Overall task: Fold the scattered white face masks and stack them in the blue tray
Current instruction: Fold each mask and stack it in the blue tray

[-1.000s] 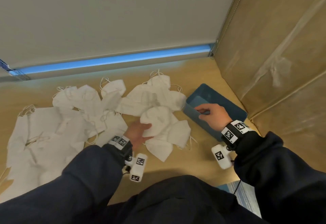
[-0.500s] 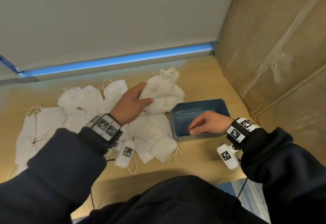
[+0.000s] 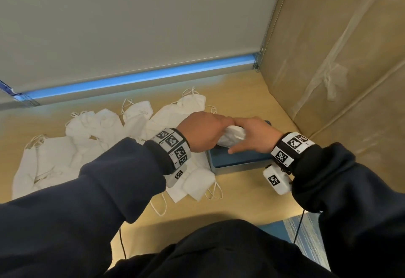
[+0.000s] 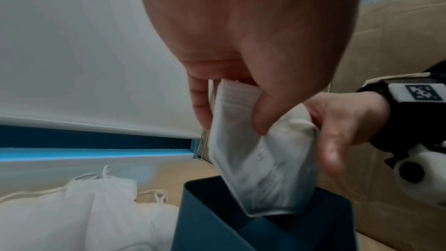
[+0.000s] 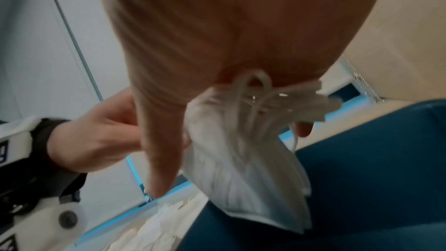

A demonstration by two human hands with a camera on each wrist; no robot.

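Observation:
A folded white face mask (image 3: 232,138) hangs between both hands just above the blue tray (image 3: 241,161). My left hand (image 3: 210,133) pinches the face mask (image 4: 260,152) at its upper edge with thumb and fingers. My right hand (image 3: 247,135) grips the other side of the face mask (image 5: 241,159), where the ear loops bunch under the palm. The mask's lower corner dips towards the tray (image 4: 217,217), whose inside is mostly hidden by the hands. Several unfolded masks (image 3: 87,146) lie scattered on the wooden table to the tray's left.
A grey blind with a blue strip (image 3: 142,76) closes the back of the table. A tan covered wall (image 3: 339,80) stands close on the right of the tray. More loose masks (image 3: 197,185) lie near the tray's front left corner.
My left hand lifted a mask from the pile and carried it right, over the tray. My right hand rose from the tray and took hold of the same mask. The tray now sits square to me.

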